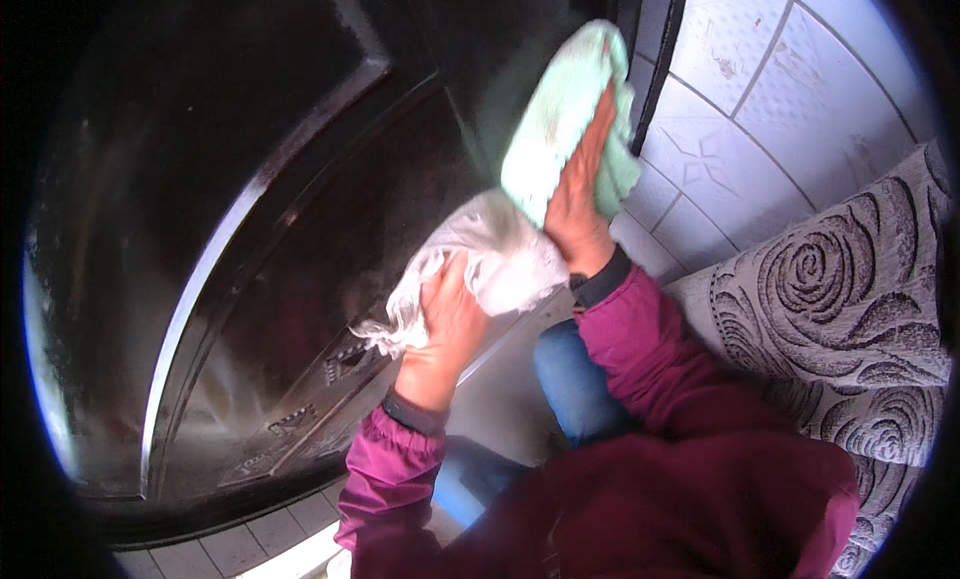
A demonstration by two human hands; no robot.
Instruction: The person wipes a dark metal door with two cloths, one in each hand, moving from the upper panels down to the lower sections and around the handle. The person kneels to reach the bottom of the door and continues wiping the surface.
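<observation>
A white cloth (517,267) is bunched in my left hand (454,316), near the lower part of a dark glossy panel (337,204) with a curved silver trim strip. My right hand (581,196) is higher up, with a pale green cloth (562,121) over its fingers, by the panel's right edge. The green cloth bears a few darker smudges. Both cloths meet or overlap at the middle, and most of my fingers are hidden by them. Whether either cloth presses on the panel is hard to tell.
White tiles (705,128) with grey joints lie beyond the panel's right edge. A grey fabric with dark swirl patterns (810,279) hangs or lies at the right. My knees in blue trousers (574,384) are below my hands. More tiles (240,538) run along the panel's lower edge.
</observation>
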